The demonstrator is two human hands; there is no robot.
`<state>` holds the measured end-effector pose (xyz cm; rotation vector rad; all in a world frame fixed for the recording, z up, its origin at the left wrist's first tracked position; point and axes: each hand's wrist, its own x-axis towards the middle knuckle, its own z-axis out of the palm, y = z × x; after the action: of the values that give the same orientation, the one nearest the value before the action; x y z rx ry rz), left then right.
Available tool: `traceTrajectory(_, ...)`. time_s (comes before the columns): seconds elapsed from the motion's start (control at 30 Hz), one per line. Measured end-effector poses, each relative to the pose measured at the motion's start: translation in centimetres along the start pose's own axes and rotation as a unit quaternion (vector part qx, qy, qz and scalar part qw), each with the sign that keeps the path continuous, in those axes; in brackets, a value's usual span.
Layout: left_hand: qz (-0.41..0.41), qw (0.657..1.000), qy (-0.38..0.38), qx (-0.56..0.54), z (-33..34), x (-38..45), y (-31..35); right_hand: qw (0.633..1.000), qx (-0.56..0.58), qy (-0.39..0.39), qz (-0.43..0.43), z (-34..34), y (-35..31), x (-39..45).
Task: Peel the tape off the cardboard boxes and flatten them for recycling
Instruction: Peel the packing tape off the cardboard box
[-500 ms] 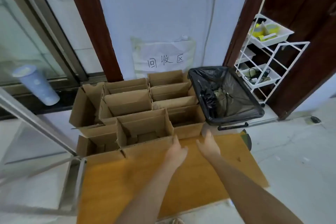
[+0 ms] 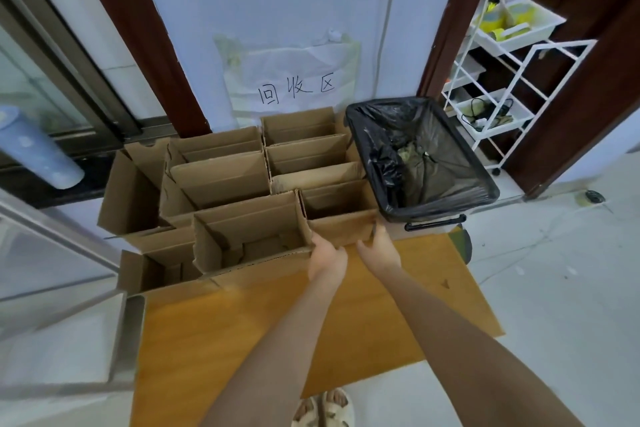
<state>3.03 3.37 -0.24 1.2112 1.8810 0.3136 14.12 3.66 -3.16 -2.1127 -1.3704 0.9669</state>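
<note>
Two hands, left hand [image 2: 327, 258] and right hand [image 2: 379, 248], are placed against the open brown cardboard box [image 2: 341, 218]. Fingers are hidden; grip cannot be told. A black-lined waste bin [image 2: 420, 158] stands just beside.

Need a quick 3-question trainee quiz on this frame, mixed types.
1. True or false: both hands touch the same open brown cardboard box.
2. What stands right of the boxes? A) bin lined with a black plastic bag B) blue bucket C) metal ladder
3. Fill in: the boxes stand at the far edge of an orange ____ board.

Key: 1 true, left hand and right hand at its near wall; 2 A; 3 wooden.
</note>
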Motion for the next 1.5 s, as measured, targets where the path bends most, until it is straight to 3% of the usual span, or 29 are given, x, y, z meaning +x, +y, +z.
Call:
traceTrajectory(0.37,0.024,0.998,0.042,-0.026,1.0,-0.1,-0.9,0.993,0.109,0.052,0.001,0.8,1.3,0.4)
traceTrajectory(0.77,0.081,0.995,0.052,-0.022,1.7,-1.9,-3.4,0.982,0.150,0.116,-0.007,1.0,3.2,-1.9)
traceTrajectory(1.07,0.168,0.969,0.131,0.123,0.7,-1.0,-6.5,0.972,0.215,0.092,0.027,0.4,4.5,-2.9)
traceTrajectory(1.23,0.223,0.954,0.139,0.146,-0.2,-0.3,-7.0,0.968,0.224,0.113,0.027,0.4,4.4,-3.2)
traceTrajectory(1.5,0.247,0.962,0.117,0.019,-1.0,1.1,-8.6,0.980,0.174,0.093,-0.012,0.3,5.2,-2.5)
